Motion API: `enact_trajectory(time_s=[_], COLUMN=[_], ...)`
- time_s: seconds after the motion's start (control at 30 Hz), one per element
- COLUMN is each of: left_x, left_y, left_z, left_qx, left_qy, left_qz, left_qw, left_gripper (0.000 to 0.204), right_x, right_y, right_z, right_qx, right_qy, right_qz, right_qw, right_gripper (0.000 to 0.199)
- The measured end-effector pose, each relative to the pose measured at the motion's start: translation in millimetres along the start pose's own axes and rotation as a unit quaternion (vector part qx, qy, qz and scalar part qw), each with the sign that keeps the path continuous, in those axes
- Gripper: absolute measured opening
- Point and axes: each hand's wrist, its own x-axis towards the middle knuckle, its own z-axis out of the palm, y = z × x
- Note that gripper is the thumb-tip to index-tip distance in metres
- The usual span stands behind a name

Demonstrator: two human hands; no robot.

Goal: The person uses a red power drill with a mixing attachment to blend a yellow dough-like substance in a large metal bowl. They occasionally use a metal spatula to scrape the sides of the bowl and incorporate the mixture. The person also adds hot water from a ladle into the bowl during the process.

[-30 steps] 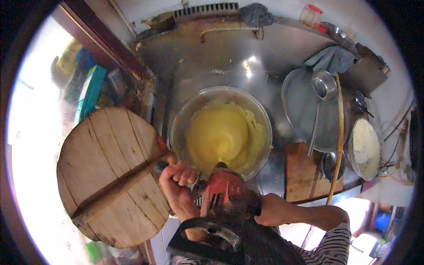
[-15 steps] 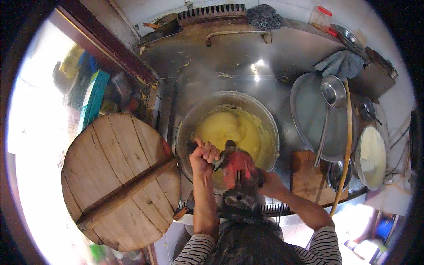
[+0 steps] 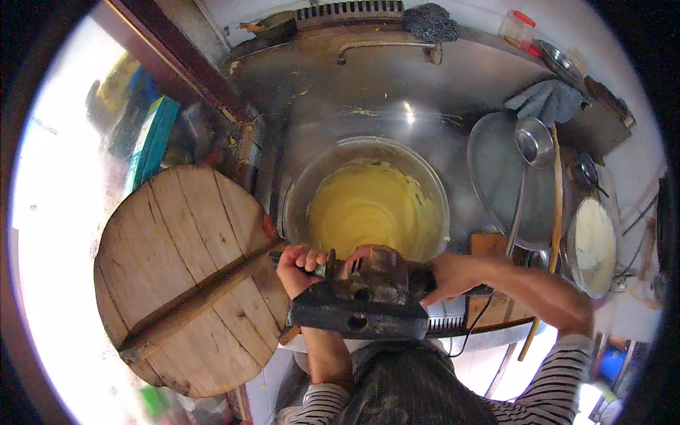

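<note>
At the centre of the frame a shiny silver pot (image 3: 368,205) holds pale yellow batter (image 3: 372,212). Below it sits a dark grey, rust-brown stained power tool (image 3: 361,297). At the left lies a light brown wooden lid (image 3: 180,283) with darker grain lines and a darker crossbar. The steel counter (image 3: 368,85) at the top is dull grey with yellow splashes. At the upper right a blue-grey cloth (image 3: 549,103) lies near a silver ladle (image 3: 533,142); a clear jar (image 3: 516,28) has a red cap. At the right a bowl (image 3: 591,244) holds something creamy white. The sleeves (image 3: 559,375) at the bottom are striped black and white.
</note>
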Motion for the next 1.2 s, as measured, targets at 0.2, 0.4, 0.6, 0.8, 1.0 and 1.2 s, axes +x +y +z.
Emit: enact_trajectory(time_s=[0.2, 0.4, 0.6, 0.8, 1.0, 1.2], left_x=[19.4, 66.3, 104.2, 125.5, 199.4, 150.5], left_y=[8.4, 3.6, -12.6, -43.7, -99.7, -172.2], left_z=[41.0, 37.9, 38.0, 93.3, 98.3, 155.4], left_qx=[0.19, 0.236, 0.305, 0.576, 0.677, 0.793], left_qy=[-0.03, -0.113, -0.062, -0.065, -0.253, -0.271], left_qz=[0.047, -0.002, 0.084, 0.134, 0.146, -0.01], left_qw=[0.98, 0.965, 0.947, 0.804, 0.675, 0.545], left_gripper=[0.014, 0.012, 0.01, 0.01, 0.024, 0.06], right_x=[90.3, 120.0, 107.6, 91.1, 59.1, 31.0], right_y=[46.0, 27.2, 14.8, 15.3, 6.3, 37.7], right_z=[47.0, 56.7, 46.2, 55.4, 72.3, 77.1], right_qx=[0.361, 0.366, 0.335, 0.403, 0.631, 0.796], right_qy=[-0.097, 0.034, 0.2, 0.206, 0.17, 0.108], right_qz=[-0.216, -0.172, -0.172, -0.081, -0.144, -0.167], right_qw=[0.902, 0.914, 0.905, 0.888, 0.743, 0.572], right_gripper=[0.03, 0.037, 0.044, 0.03, 0.018, 0.024])
